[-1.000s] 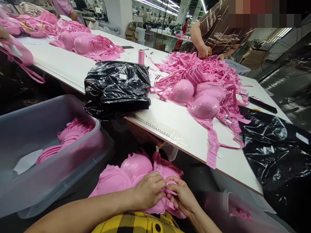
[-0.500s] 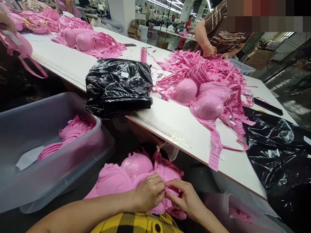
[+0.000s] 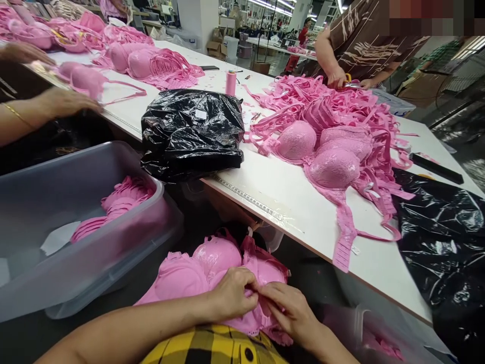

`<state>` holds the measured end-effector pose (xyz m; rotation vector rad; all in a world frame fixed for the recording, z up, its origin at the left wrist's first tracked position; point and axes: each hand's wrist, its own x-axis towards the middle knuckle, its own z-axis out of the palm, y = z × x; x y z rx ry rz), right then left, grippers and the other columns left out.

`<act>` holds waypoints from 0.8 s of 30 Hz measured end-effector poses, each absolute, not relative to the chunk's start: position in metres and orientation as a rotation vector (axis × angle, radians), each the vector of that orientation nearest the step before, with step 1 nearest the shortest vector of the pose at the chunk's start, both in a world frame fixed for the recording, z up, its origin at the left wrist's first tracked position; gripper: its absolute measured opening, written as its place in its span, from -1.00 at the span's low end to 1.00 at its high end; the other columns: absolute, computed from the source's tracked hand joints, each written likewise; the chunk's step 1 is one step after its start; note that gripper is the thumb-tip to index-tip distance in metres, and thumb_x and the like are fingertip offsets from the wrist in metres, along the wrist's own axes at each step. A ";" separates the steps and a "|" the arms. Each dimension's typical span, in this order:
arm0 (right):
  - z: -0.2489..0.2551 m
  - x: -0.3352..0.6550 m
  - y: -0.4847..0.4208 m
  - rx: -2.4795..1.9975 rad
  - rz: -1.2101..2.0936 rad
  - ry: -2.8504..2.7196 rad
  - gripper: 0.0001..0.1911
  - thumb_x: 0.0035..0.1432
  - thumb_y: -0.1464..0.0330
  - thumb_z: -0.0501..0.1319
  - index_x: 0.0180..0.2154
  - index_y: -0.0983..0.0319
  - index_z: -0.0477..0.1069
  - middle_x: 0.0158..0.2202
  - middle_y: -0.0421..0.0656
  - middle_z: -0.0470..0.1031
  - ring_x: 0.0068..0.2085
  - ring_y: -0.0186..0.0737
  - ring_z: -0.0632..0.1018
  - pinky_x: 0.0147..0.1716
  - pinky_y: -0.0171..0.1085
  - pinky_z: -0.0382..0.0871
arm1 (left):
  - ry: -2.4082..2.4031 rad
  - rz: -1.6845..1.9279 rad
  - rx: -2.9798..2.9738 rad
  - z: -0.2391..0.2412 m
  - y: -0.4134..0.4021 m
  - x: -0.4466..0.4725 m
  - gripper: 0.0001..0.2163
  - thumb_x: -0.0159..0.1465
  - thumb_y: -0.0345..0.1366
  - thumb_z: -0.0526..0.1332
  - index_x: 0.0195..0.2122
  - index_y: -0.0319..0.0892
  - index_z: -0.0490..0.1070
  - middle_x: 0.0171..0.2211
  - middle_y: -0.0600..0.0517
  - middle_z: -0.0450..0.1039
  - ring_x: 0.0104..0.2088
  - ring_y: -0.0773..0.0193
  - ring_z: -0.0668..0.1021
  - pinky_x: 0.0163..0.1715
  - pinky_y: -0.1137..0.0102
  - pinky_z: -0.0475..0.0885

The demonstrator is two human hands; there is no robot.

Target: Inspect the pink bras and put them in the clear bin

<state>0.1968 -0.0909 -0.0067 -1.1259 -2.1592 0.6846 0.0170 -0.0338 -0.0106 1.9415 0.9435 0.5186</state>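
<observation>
Several pink bras lie bunched in my lap, with one padded pink bra [image 3: 180, 278] nearest me. My left hand [image 3: 235, 294] is closed in a pinch over its middle. Facing it, fingertips almost touching, my right hand [image 3: 290, 307] pinches at the same bra from the other side. Whatever small part sits between the fingertips is hidden by the fingers. Below the hands, a scalloped lace edge hangs over a yellow and black checked garment [image 3: 206, 346].
A white table [image 3: 303, 202] holds a black plastic package [image 3: 193, 134], a pink thread spool [image 3: 230, 83] and a heap of pink bras [image 3: 333, 164]. A grey bin [image 3: 125, 227] stands left. A co-worker's hand [image 3: 337, 78] holds scissors across the table; another co-worker's hands [image 3: 71, 103] are at left.
My hands stay on the bra, fingertips rising slightly. At left, the co-worker's bra has gone onto the table, hands now apart beside it. The view has shifted a little left.
</observation>
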 end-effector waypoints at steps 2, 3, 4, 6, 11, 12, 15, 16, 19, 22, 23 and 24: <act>-0.005 0.200 -0.090 -1.075 0.644 -2.250 -0.67 0.26 0.47 0.02 0.05 0.19 0.27 -0.29 -0.07 0.50 -0.29 -0.24 0.53 -0.35 -0.34 0.43 | 0.976 0.469 1.884 -0.009 -0.035 0.018 -0.88 -0.09 -0.51 0.17 -0.53 -0.25 0.46 -0.54 0.03 0.47 -0.52 0.35 0.44 -0.49 0.51 0.31; -0.004 0.200 -0.089 -1.068 0.628 -2.287 -0.68 0.27 0.45 0.02 0.04 0.20 0.28 -0.32 -0.07 0.49 -0.31 -0.24 0.53 -0.38 -0.34 0.42 | 0.985 0.446 1.875 -0.008 -0.036 0.018 -0.87 -0.09 -0.51 0.17 -0.51 -0.25 0.46 -0.53 0.04 0.48 -0.51 0.35 0.44 -0.49 0.50 0.31; -0.003 0.200 -0.088 -1.066 0.612 -2.315 -0.71 0.27 0.44 0.02 0.02 0.21 0.30 -0.35 -0.08 0.48 -0.34 -0.23 0.52 -0.41 -0.34 0.41 | 0.985 0.427 1.877 -0.008 -0.036 0.017 -0.87 -0.09 -0.51 0.17 -0.51 -0.26 0.46 -0.52 0.04 0.48 -0.50 0.35 0.44 -0.48 0.50 0.31; -0.001 0.200 -0.088 -1.059 0.591 -2.348 -0.75 0.27 0.45 -0.01 -0.06 0.24 0.34 -0.39 -0.08 0.47 -0.39 -0.23 0.50 -0.46 -0.33 0.39 | 0.940 0.379 1.882 -0.005 -0.032 0.014 -0.89 -0.07 -0.49 0.18 -0.50 -0.25 0.44 -0.51 0.04 0.47 -0.48 0.34 0.44 -0.46 0.50 0.31; -0.001 0.196 -0.088 -1.065 0.664 -2.266 -0.78 0.25 0.52 -0.01 -0.13 0.24 0.32 -0.44 -0.11 0.46 -0.44 -0.25 0.47 -0.46 -0.33 0.36 | 1.016 0.214 1.887 0.006 -0.002 0.002 -0.88 0.11 -0.41 0.09 -0.38 -0.21 0.40 -0.43 0.03 0.44 -0.43 0.32 0.43 -0.44 0.48 0.26; -0.002 0.196 -0.087 -1.062 0.683 -2.239 -0.78 0.25 0.52 0.00 -0.13 0.23 0.32 -0.42 -0.11 0.47 -0.42 -0.25 0.48 -0.44 -0.33 0.37 | 1.061 0.150 1.913 0.008 0.005 0.001 -0.89 0.13 -0.39 0.08 -0.38 -0.21 0.39 -0.44 0.04 0.41 -0.43 0.31 0.41 -0.45 0.46 0.23; -0.001 0.194 -0.085 -1.057 0.752 -2.192 -0.81 0.23 0.53 0.03 -0.17 0.21 0.31 -0.37 -0.10 0.51 -0.36 -0.24 0.52 -0.37 -0.32 0.40 | 1.020 -0.075 1.931 0.011 0.020 0.003 -0.86 0.14 -0.29 0.12 -0.53 -0.19 0.33 -0.62 0.12 0.24 -0.53 0.34 0.32 -0.51 0.45 0.13; 0.000 0.193 -0.085 -1.063 0.768 -2.185 -0.82 0.22 0.52 0.03 -0.18 0.20 0.31 -0.37 -0.11 0.51 -0.36 -0.24 0.53 -0.36 -0.32 0.41 | 0.972 -0.130 1.911 0.012 0.024 0.005 -0.81 0.12 -0.26 0.15 -0.60 -0.19 0.28 -0.67 0.15 0.16 -0.58 0.37 0.27 -0.55 0.45 0.10; 0.004 0.193 -0.086 -1.104 0.778 -2.175 -0.85 0.20 0.51 0.05 -0.23 0.19 0.31 -0.39 -0.14 0.52 -0.37 -0.26 0.54 -0.35 -0.34 0.41 | 0.816 -0.237 1.820 0.011 0.031 0.009 -0.68 0.05 -0.18 0.24 -0.68 -0.18 0.16 -0.71 0.20 0.03 -0.63 0.43 0.15 -0.61 0.47 0.03; 0.007 0.195 -0.091 -1.159 0.787 -2.174 -0.86 0.21 0.50 0.04 -0.26 0.18 0.30 -0.41 -0.17 0.52 -0.40 -0.29 0.53 -0.38 -0.36 0.40 | 0.654 -0.223 1.650 0.007 0.032 0.008 -0.59 0.00 -0.10 0.29 -0.66 -0.16 0.05 -0.66 0.22 -0.03 -0.61 0.45 0.08 -0.63 0.46 -0.02; 0.006 0.195 -0.092 -1.187 0.782 -2.170 -0.86 0.22 0.49 0.04 -0.22 0.18 0.30 -0.38 -0.17 0.53 -0.39 -0.29 0.54 -0.37 -0.36 0.41 | 0.634 -0.192 1.595 0.006 0.031 0.006 -0.58 -0.01 -0.09 0.29 -0.65 -0.16 0.02 -0.65 0.22 -0.05 -0.61 0.45 0.06 -0.63 0.46 -0.04; 0.006 0.196 -0.094 -1.227 0.768 -2.165 -0.83 0.22 0.47 0.05 -0.16 0.18 0.30 -0.35 -0.16 0.54 -0.37 -0.28 0.55 -0.36 -0.36 0.41 | 0.638 -0.161 1.551 0.004 0.029 0.004 -0.58 -0.01 -0.08 0.29 -0.65 -0.15 0.02 -0.65 0.22 -0.06 -0.60 0.45 0.05 -0.63 0.45 -0.05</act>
